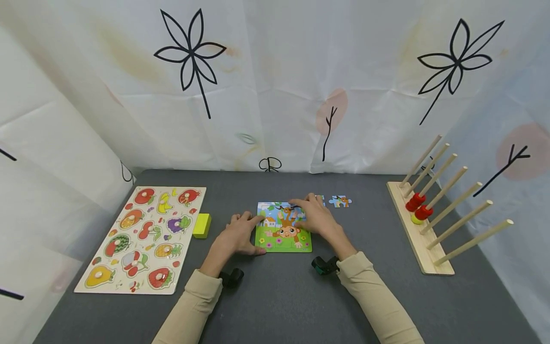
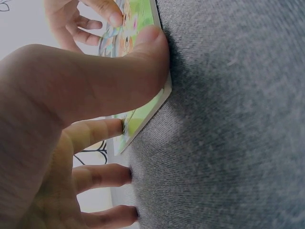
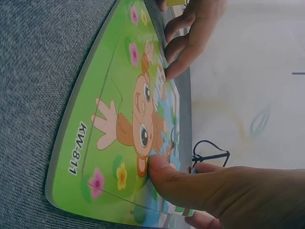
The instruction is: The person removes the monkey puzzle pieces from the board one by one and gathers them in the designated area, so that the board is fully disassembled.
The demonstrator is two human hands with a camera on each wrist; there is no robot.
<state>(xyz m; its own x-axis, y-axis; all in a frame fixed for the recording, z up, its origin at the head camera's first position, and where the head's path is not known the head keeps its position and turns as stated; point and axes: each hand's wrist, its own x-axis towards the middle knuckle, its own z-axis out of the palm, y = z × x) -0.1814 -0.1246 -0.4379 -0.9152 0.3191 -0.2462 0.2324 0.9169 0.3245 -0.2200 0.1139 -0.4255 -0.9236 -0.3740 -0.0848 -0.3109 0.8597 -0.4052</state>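
Observation:
A monkey jigsaw puzzle (image 1: 285, 241) in a green-edged tray lies flat on the dark table, most of its picture filled. My left hand (image 1: 238, 235) rests at its left side, the thumb on the lower left corner. In the left wrist view, one finger (image 2: 102, 131) touches the board's edge and others touch the cloth. My right hand (image 1: 317, 216) spreads over the upper right part of the puzzle. The right thumb (image 3: 164, 174) presses beside the monkey's ear; its fingertips are partly hidden. A loose jigsaw piece (image 1: 341, 201) lies beyond this hand, and another is partly covered by it.
On the left lies a fruit peg puzzle board (image 1: 185, 239), with a yellow block (image 1: 202, 226) against its right edge. A wooden peg rack (image 1: 408, 229) with red and yellow beads stands on the right. A white printed curtain (image 1: 275, 86) backs the table.

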